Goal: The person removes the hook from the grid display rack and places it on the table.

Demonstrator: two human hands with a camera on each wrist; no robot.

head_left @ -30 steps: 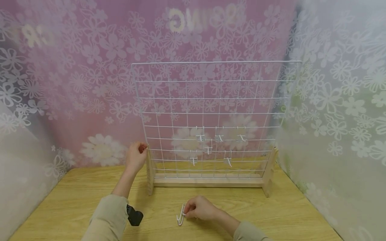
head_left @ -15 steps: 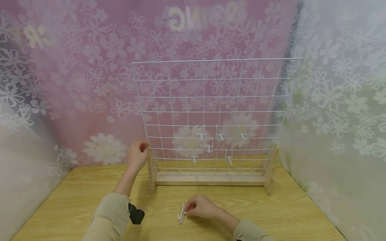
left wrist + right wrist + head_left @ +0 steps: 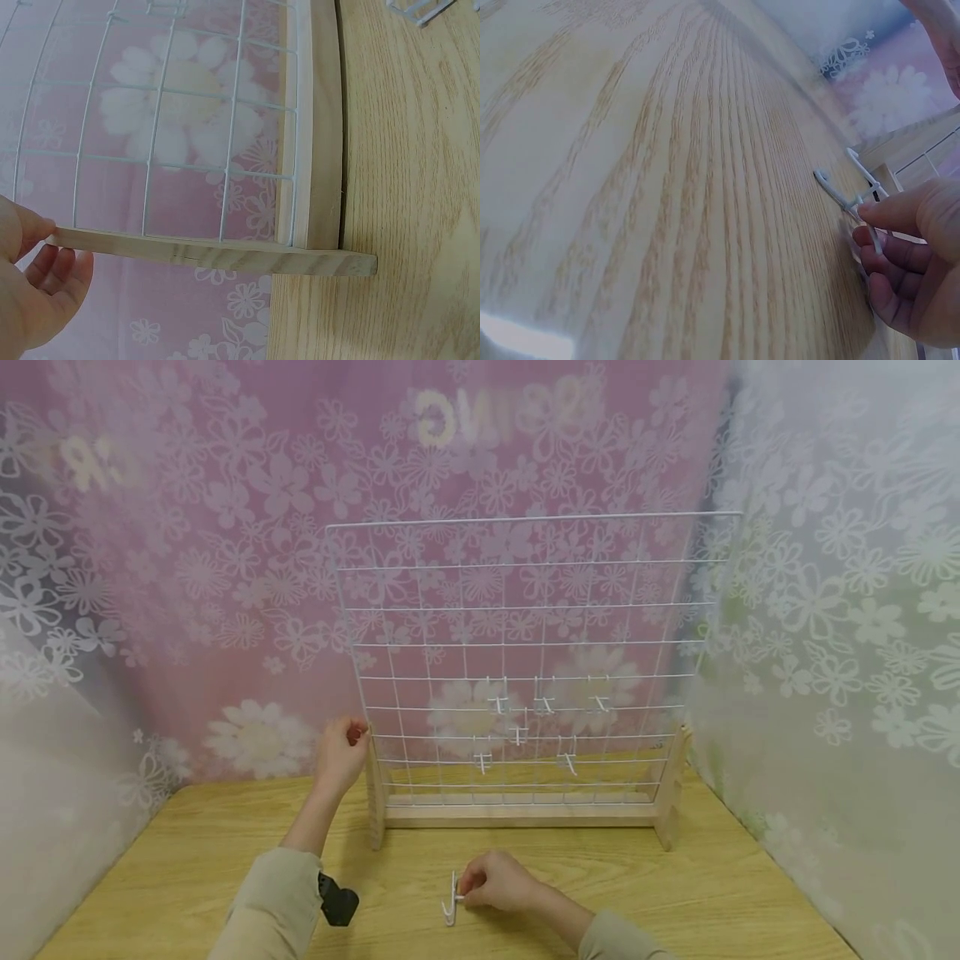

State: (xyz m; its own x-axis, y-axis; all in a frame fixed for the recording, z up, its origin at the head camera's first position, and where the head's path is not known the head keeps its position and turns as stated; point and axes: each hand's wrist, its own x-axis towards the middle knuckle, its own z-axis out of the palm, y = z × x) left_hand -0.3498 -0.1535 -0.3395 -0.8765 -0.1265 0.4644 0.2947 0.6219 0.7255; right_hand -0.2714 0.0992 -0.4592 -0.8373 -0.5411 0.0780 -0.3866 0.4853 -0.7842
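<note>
Between thumb and fingers, my right hand (image 3: 501, 883) pinches a white wire hook (image 3: 453, 908) low over the tabletop, in front of the stand. In the right wrist view the hook (image 3: 830, 189) sticks out past the fingertips, its prongs pointing away from the hand. My left hand (image 3: 341, 758) grips the top of the wooden left upright (image 3: 187, 253), thumb on one side and fingers curled on the other. That upright supports a white wire grid panel (image 3: 536, 518). Several similar white hooks (image 3: 567, 762) hang on the panel's lower half, in staggered rows.
A pale wooden crossbar (image 3: 517, 817) joins the two uprights; the right upright (image 3: 670, 802) stands at the far side. The wood-grain table (image 3: 225, 860) is enclosed by flowered curtains (image 3: 187, 568). A black device (image 3: 337, 902) is strapped at my left wrist.
In my right hand the hook has turned from a slant to nearly upright in the head view. My left hand keeps its grip on the upright. The head view has shifted slightly.
</note>
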